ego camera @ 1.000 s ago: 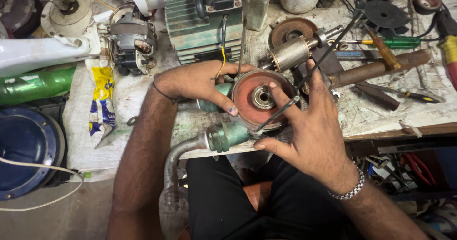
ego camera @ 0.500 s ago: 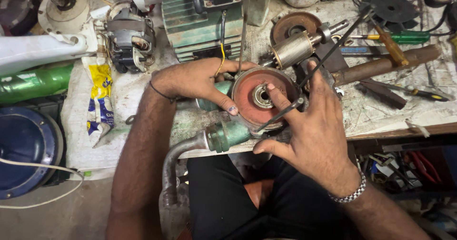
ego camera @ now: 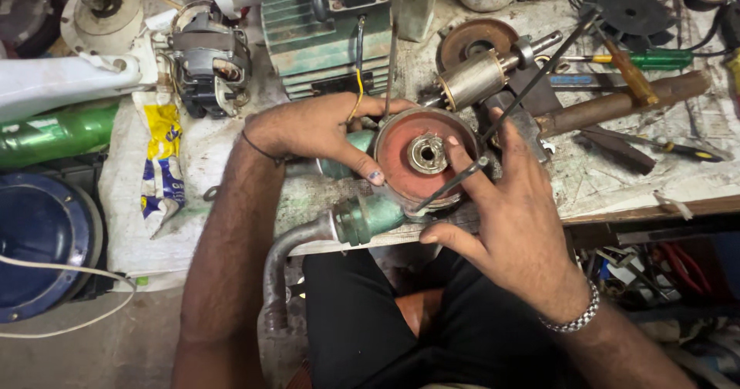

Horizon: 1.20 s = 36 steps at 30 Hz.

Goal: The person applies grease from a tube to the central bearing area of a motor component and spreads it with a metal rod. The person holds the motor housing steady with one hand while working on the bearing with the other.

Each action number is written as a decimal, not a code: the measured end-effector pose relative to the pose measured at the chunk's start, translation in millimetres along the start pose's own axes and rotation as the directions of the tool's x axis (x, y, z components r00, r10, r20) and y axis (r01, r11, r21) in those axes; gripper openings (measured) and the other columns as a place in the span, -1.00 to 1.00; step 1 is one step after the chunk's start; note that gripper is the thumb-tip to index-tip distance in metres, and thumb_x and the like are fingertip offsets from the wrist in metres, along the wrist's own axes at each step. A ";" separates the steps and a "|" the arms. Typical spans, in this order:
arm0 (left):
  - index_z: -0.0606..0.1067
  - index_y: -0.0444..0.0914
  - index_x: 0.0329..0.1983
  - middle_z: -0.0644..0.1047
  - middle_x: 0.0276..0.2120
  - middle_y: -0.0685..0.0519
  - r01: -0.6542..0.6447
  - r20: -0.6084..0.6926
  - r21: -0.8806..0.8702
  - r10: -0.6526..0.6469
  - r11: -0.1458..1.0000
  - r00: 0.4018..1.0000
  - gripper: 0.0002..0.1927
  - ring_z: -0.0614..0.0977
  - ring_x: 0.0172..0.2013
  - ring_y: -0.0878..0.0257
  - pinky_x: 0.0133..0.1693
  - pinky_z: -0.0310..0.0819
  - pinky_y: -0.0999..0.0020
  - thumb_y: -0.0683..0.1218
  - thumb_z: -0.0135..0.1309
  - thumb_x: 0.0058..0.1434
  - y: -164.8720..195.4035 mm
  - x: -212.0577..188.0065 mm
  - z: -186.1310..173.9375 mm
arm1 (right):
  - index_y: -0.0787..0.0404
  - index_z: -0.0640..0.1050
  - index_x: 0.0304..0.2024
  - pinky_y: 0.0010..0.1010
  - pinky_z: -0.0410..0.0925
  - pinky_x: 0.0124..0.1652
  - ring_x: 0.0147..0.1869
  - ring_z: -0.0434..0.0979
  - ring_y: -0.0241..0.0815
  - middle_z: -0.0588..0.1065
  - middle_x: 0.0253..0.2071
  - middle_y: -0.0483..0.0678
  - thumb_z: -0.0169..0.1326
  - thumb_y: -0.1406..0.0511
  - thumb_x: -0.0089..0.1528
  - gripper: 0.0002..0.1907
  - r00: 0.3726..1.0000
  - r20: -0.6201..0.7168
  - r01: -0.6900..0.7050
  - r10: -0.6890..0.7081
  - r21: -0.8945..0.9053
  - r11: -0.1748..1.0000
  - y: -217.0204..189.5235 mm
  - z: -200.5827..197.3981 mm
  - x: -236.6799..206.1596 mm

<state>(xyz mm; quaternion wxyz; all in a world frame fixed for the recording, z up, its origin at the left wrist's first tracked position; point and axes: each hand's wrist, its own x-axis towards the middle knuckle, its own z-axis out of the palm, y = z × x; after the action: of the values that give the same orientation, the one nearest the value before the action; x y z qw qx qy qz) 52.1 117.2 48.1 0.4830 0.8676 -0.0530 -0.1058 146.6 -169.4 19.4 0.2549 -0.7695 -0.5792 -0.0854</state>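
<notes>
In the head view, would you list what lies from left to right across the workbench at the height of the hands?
Blue round lid → yellow and blue packet → left hand → red disc → right hand → rusty brown bar.

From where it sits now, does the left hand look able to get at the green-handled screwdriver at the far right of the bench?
Probably not directly: the left hand steadies the red disc, and the right hand lies between it and the green-handled screwdriver.

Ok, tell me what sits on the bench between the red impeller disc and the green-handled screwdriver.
In the head view, a motor rotor on its shaft lies between the red impeller disc and the green-handled screwdriver.
</notes>
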 end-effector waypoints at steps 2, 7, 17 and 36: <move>0.27 -0.24 0.46 0.58 0.21 0.01 -0.043 0.010 0.008 0.043 0.999 0.999 0.03 0.54 0.23 0.24 0.29 0.33 0.28 0.03 0.46 -0.08 0.0 1.0 -0.6 | 0.15 0.34 0.40 0.23 0.12 0.35 0.51 0.09 0.54 -0.01 0.47 0.50 0.14 -0.31 0.01 0.08 1.000 0.006 -0.008 0.007 0.036 0.999 -0.5 -0.2 -0.5; 0.34 -0.25 0.42 0.59 0.20 0.00 -0.066 0.011 0.041 0.066 0.997 0.998 -0.03 0.56 0.22 0.23 0.29 0.33 0.30 0.05 0.46 -0.07 0.7 0.4 -1.0 | 0.14 0.32 0.44 0.23 0.07 0.42 0.58 -0.02 0.57 -0.09 0.50 0.53 0.13 -0.32 0.03 0.10 0.999 -0.040 -0.008 0.013 0.127 0.992 -5.1 -2.0 -3.7; 0.33 -0.28 0.42 0.59 0.20 0.00 -0.063 0.008 0.037 0.063 0.997 0.998 -0.01 0.57 0.22 0.23 0.28 0.34 0.31 0.08 0.46 -0.07 0.2 0.2 -1.5 | -0.03 0.45 0.35 0.31 0.04 0.44 0.62 -0.13 0.57 -0.22 0.51 0.48 0.12 -0.33 0.03 -0.04 0.998 -0.055 -0.021 0.022 0.021 1.000 -11.7 -2.6 -8.1; 0.31 -0.21 0.44 0.63 0.12 0.03 0.008 0.000 0.022 -0.008 1.000 1.000 0.03 0.60 0.16 0.24 0.23 0.39 0.29 0.09 0.45 -0.12 -0.1 0.4 -0.8 | -0.01 0.50 0.29 0.34 0.07 0.38 0.55 -0.06 0.58 -0.10 0.45 0.50 0.17 -0.30 -0.01 -0.07 0.999 -0.034 -0.018 0.018 -0.022 1.000 -12.8 -0.2 -9.1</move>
<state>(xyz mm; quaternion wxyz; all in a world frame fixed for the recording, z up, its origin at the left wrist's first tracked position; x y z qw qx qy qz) 52.6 117.8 48.4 0.4729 0.8730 -0.0506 -0.1074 131.9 -174.6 19.5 0.2569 -0.7760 -0.5669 -0.1026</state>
